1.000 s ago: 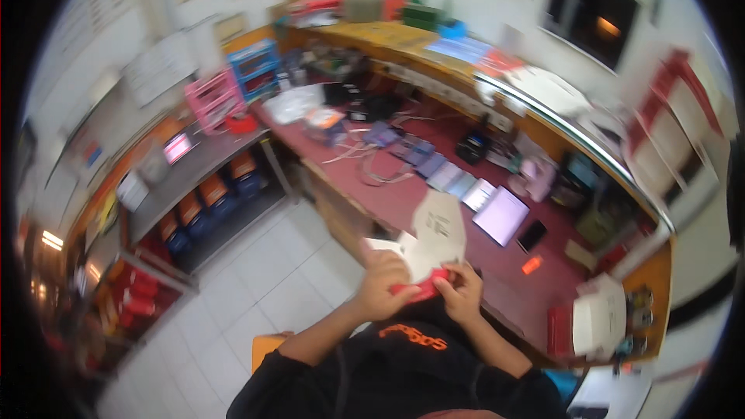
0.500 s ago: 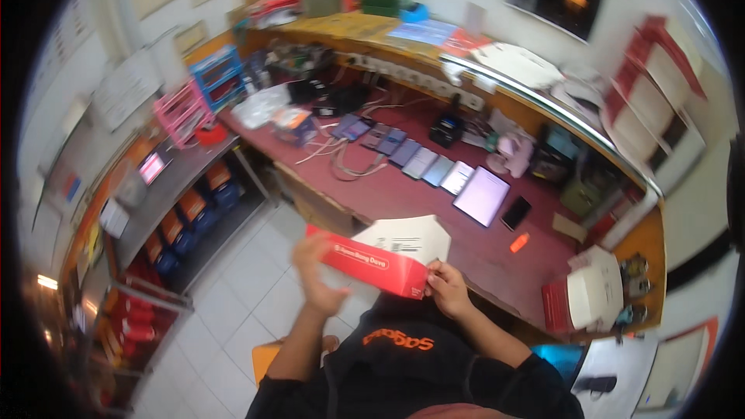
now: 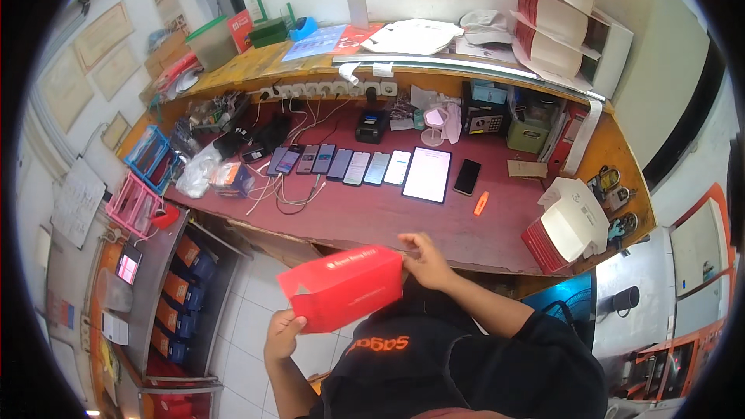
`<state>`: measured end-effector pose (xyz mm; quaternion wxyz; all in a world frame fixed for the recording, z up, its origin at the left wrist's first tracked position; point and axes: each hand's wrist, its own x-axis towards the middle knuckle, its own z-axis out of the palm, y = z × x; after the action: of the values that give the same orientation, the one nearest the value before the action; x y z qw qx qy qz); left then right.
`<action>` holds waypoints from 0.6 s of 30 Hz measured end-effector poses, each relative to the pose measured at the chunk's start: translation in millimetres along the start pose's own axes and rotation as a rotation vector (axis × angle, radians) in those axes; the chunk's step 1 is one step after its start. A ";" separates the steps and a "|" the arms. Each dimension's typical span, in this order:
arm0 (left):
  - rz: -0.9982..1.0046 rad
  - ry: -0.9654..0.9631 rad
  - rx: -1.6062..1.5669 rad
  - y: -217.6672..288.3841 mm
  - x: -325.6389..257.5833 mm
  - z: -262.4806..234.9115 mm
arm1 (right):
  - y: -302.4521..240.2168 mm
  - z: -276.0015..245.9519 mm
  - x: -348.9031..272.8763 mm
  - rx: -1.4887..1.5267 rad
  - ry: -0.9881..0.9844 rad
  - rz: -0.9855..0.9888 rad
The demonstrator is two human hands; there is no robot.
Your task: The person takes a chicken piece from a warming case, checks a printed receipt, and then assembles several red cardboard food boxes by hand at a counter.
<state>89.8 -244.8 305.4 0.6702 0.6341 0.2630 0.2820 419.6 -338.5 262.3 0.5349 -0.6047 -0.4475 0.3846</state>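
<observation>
left hand (image 3: 284, 334): mine, at 7 o'clock in the view, fingers pinched on the lower left corner of the red carton (image 3: 343, 289)
right hand (image 3: 424, 260): mine, just below centre, fingers closed on the carton's upper right edge
red carton: flat folded cardboard sleeve, red, white print on the top strip; held in the air between both my hands, tilted, right end higher; it sits in front of my chest, just off the near edge of the desk
desk (image 3: 434, 221): dark red top, runs 9 to 3 o'clock above my hands
phones (image 3: 341, 164): row of them lying flat on the desk, 12 o'clock from the carton, screens lit
tablet (image 3: 426, 174): white screen, right end of the phone row, touching nothing I hold
black phone (image 3: 467, 177): just right of the tablet
orange marker (image 3: 481, 203): on the desk at 1 o'clock from my right hand
stack of folded boxes (image 3: 565, 225): white and red, right end of the desk, 3 o'clock, well apart from my hands
pink basket (image 3: 133, 206): far left, 9 o'clock, beside a blue basket (image 3: 150, 160)
shirt (image 3: 434, 365): black, orange print, bottom of view
</observation>
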 end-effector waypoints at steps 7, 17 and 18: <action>-0.031 -0.253 0.401 3.1 32.7 64.6 | -53.1 7.2 14.4 -0.369 -0.370 -0.445; -0.127 -0.317 0.363 -14.0 46.1 65.7 | -61.0 14.8 1.9 0.024 -0.449 -0.328; -0.121 -0.317 0.368 -15.2 46.2 63.5 | -60.6 16.6 1.3 0.093 -0.434 -0.374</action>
<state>168.0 -257.1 294.1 0.5920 0.7649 0.2390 0.0861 396.5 -330.7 320.2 0.5157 -0.3899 -0.6371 0.4197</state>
